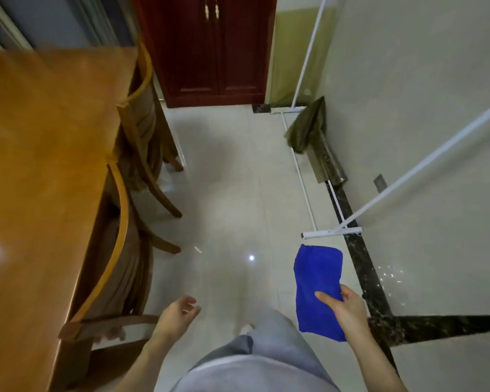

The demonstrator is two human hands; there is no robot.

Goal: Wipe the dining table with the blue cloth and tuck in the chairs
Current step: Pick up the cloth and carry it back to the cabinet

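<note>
The wooden dining table (40, 165) fills the left side of the view. Two wooden chairs stand along its right edge: a near chair (119, 244) and a far chair (145, 114), both pushed close against the table. My right hand (348, 309) grips a folded blue cloth (317, 287), held out flat over the floor at the lower right, well away from the table. My left hand (178, 312) hangs with its fingers apart and nothing in it, just right of the near chair's back corner.
A dark red cabinet (215, 52) stands at the far end of the aisle. A white rack frame (331, 233) leans along the right wall, with a rolled olive sheet (309, 128) at the wall's foot. Pale tiled floor (229, 193) runs between chairs and wall.
</note>
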